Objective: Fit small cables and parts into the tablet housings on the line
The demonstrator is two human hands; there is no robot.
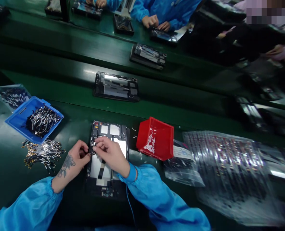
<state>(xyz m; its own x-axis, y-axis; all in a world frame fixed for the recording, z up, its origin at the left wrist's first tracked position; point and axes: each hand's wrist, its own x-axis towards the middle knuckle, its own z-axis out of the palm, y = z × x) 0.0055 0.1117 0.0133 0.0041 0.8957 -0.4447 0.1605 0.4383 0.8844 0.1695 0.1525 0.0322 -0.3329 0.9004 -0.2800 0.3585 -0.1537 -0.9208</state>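
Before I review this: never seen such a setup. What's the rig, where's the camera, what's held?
No machine: a person works bare-handed. The single picture comes from a camera worn on their head, looking forward and down. The left hand and right hand meet at the left edge of an opened flat device, at a small dark piece; the grip is too hidden to confirm. On the green surface, left: a blue bin of short cables, more piled beside it. Right: a red bin with small white pieces, then plastic packs, blurred. Beyond, other people's hands work too.
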